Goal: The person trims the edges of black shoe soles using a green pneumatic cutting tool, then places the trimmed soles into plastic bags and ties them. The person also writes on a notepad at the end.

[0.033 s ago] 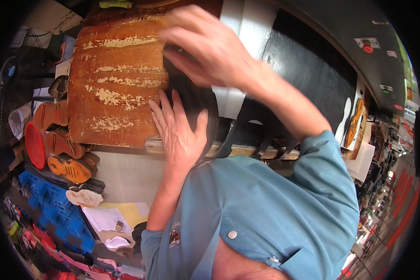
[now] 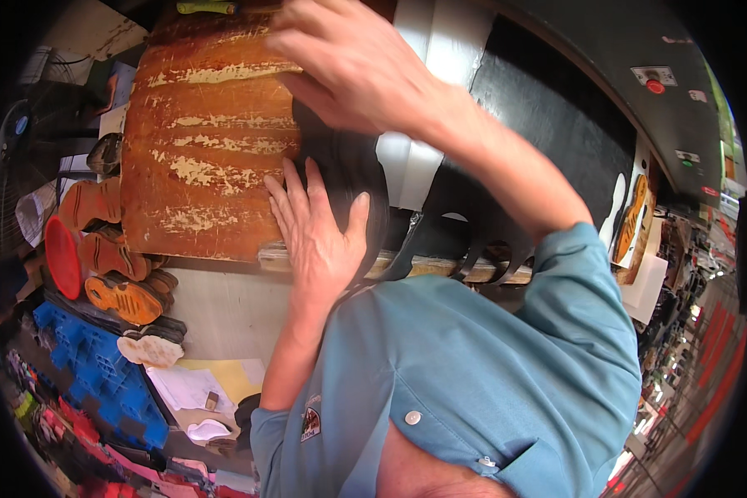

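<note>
My left hand [image 2: 315,245] lies flat, fingers and thumb spread, on the near part of a dark, flexible-looking flat piece [image 2: 353,178]. Its fingertips reach the edge where that piece meets a scuffed brown board [image 2: 216,170]. Over the far end of the dark piece hovers my right hand [image 2: 344,66], its bent fingers smeared by motion. Whether it holds anything is hidden. To the right of both hands, a large black sheet [image 2: 548,116] covers the worktop, with a pale strip [image 2: 405,170] showing beside it. Curved cut strips [image 2: 473,253] of the black material hang at the near edge.
Orange shoe-shaped pieces [image 2: 123,299] and a red oval object [image 2: 62,257] sit at the left, near a fan [image 2: 12,124]. Below them is a blue plastic crate [image 2: 100,373]. A dark panel with a red button [image 2: 655,86] borders the right. A green-handled tool [image 2: 206,7] lies far back.
My right hand has shifted a little farther away and to the left above the dark piece. The left hand stays in place.
</note>
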Demonstrator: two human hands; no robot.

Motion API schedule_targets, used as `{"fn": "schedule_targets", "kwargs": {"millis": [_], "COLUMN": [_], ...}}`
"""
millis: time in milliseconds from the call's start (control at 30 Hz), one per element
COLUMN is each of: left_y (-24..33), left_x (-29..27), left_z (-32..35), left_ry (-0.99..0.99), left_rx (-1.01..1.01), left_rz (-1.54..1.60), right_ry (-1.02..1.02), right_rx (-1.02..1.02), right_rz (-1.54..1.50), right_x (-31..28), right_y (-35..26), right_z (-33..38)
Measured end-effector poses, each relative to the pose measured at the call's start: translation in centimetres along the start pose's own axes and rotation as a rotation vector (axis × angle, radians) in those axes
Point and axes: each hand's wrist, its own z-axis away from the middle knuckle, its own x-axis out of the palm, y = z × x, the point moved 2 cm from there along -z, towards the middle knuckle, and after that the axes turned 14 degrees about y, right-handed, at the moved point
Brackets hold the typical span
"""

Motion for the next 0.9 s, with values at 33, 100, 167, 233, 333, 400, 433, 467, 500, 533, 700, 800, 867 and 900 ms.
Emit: {"fn": "schedule_targets", "kwargs": {"millis": [33, 100, 167, 233, 333, 400, 433, 467, 500, 533, 700, 800, 867, 900], "left_y": [-0.2, -0.7, -1.2, -2.0, -3.4, -4.7, -5.2, -5.5, -5.6, -5.4, -3.3, -1.4, -0.2, 0.7], "left_x": [0.0, -0.4, -1.1, -2.0, -4.0, -5.5, -6.3, -7.2, -8.0, -8.5, -6.4, -3.9, -3.6, -3.7], "left_z": [-0.1, 0.0, 0.1, -0.3, -2.5, -5.2, -6.6, -7.8, -8.8, -9.6, -9.4, -7.3, -6.6, -6.1], "left_ry": [0.007, -0.024, -0.056, -0.033, 0.068, 0.156, 0.219, 0.235, 0.253, 0.236, 0.065, -0.076, -0.109, -0.053], "left_rx": [0.008, -0.003, -0.020, -0.109, -0.401, -0.567, -0.676, -0.687, -0.702, -0.652, -0.833, -0.990, -0.923, -0.872], "left_rz": [0.017, 0.063, 0.127, 0.308, 0.720, 1.043, 1.192, 1.372, 1.535, 1.711, 1.599, 1.590, 1.507, 1.437], "right_ry": [-0.210, -0.553, -0.731, -0.797, -0.446, -0.552, -0.547, -0.478, -0.626, -0.635, -0.900, -0.895, -0.964, -0.929], "right_rx": [-0.004, 0.019, 0.080, 0.077, 0.061, 0.280, 0.232, 0.127, 0.198, 0.164, 0.196, 0.216, 0.315, 0.368], "right_rz": [0.227, 0.540, 0.529, 0.375, 0.380, 0.310, 0.257, 0.192, 0.167, 0.114, -0.016, -0.092, -0.082, -0.043], "right_x": [1.3, 4.4, 6.3, 6.2, 1.7, -2.4, -4.5, -6.6, -8.6, -10.6, -15.9, -18.9, -20.1, -20.3], "right_y": [1.4, 3.8, 6.2, 6.7, 4.3, 1.4, -0.8, -3.0, -5.2, -7.4, -12.5, -13.9, -14.2, -14.0], "right_z": [-0.2, 0.1, 0.0, 0.0, -0.5, -0.9, -0.9, -1.1, -0.7, -0.7, 0.2, 0.0, 0.4, 0.8]}}
